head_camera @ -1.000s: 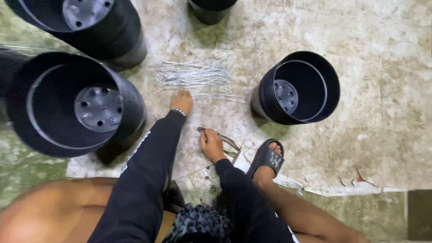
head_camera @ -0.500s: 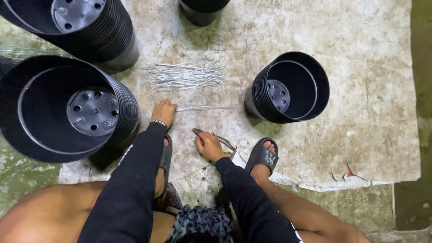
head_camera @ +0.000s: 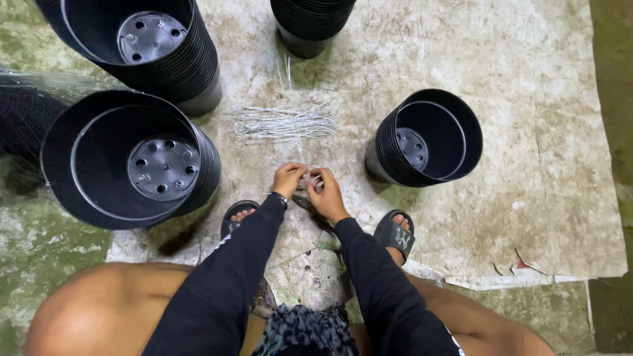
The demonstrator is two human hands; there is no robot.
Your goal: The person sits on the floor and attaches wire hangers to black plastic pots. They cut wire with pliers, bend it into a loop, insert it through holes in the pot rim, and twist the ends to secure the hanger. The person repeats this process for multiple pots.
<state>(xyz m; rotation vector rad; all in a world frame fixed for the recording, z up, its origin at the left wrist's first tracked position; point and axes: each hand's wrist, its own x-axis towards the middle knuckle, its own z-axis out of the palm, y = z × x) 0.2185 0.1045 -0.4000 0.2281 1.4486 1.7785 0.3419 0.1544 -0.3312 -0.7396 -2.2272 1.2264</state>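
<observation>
Landmark: bundle of thin pale wire pieces, lying loose on the floor mat.

Containers:
- Stack of black plastic pots, left of the wire bundle, mouth up. Nothing inside; perforated base disc visible.
- Second stack of black pots, up and left of the bundle, also holding nothing, drain holes showing.
- Third pot stack, directly beyond the bundle, only its ribbed side visible.
- Smaller black pot stack, right of the bundle, tilted toward the camera, nothing inside.

Hands:
- Left hand, just below the bundle, fingers pinched together on a single wire piece.
- Right hand, touching the left, fingers likewise closed on the same wire piece. Both arms in black sleeves; a dark band sits at the left wrist.

Hidden or unclear:
- The held wire is mostly covered by the fingers; its shape cannot be told.
- A dark object under the right hand is too covered to identify.
- The upper pot stacks are cut off by the frame edge. A dark mass under clear film, far left of the bundle, is cut off too.

Surface:
- Worn, stained pale mat with a torn edge, laid over mottled greenish concrete floor.
- Black sandals below the bundle, bare knees at the frame bottom.
</observation>
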